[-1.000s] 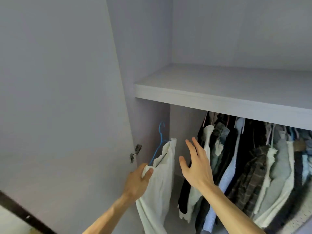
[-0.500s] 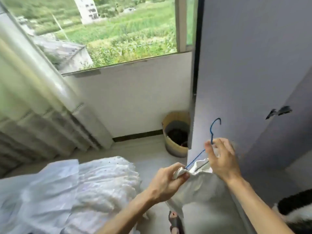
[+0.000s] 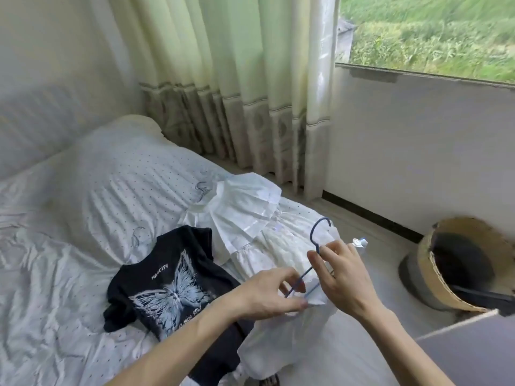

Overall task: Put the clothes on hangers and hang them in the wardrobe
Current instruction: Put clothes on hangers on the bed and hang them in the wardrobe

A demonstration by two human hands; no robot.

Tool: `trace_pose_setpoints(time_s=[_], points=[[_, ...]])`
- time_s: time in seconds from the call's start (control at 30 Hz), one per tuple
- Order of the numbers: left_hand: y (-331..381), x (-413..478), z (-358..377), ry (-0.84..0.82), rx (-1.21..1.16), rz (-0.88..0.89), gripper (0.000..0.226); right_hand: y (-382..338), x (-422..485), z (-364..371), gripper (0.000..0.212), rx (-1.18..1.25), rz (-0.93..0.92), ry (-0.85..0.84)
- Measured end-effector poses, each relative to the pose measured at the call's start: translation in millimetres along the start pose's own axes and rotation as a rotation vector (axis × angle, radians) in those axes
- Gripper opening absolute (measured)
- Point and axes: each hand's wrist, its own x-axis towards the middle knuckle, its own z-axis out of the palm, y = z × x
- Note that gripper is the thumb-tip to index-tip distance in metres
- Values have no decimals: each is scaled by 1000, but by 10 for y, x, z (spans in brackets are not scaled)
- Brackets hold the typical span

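A blue wire hanger [image 3: 316, 240] carries a white garment [image 3: 281, 341] that hangs down over the bed's edge. My left hand [image 3: 267, 293] pinches the garment's shoulder at the hanger's left arm. My right hand [image 3: 342, 277] grips the hanger just below its hook. On the bed lie a black T-shirt with a butterfly print [image 3: 170, 288] and a white ruffled garment [image 3: 245, 215], both left of my hands. The wardrobe's interior is out of view; only a grey door corner [image 3: 473, 355] shows at the lower right.
The bed [image 3: 55, 274] with white dotted bedding fills the left. Pale green curtains [image 3: 223, 79] hang behind it beside a window [image 3: 432, 32]. A round woven basket [image 3: 462, 263] with dark contents stands on the floor at the right, below the white wall.
The view has swung from the wardrobe's hanging rail left to the bed. My right hand, free a second ago, now grips the hanger; my left hand still holds the white garment.
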Motion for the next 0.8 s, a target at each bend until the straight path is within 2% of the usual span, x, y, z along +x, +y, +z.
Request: trace_pose_setpoints(time_s=[0.17,0.3,0.43,0.5,0.6,0.7,0.8], points=[[-138,-47,-404,126,-308,-71,25,-571,401,274,42,-45,-107,-132],[-238,103,-683,402,-192,-97,19,-740,840,289,31,31,-140,-153],[-171,209,-940,520,-160,-105,23,-698,1221,216,26,71,-160,-196],[-128,293,-1015,520,-209,-80,22,-551,1352,135,42,24,-131,-217],[67,498,-1091,430,-249,-20,20,-315,1528,-78,66,-73,-89,-212],[386,762,-1161,394,-303,5,20,-157,1695,-332,71,-121,-63,-184],[786,999,-1252,353,-318,-44,24,-12,1873,-606,70,-138,-9,-104]])
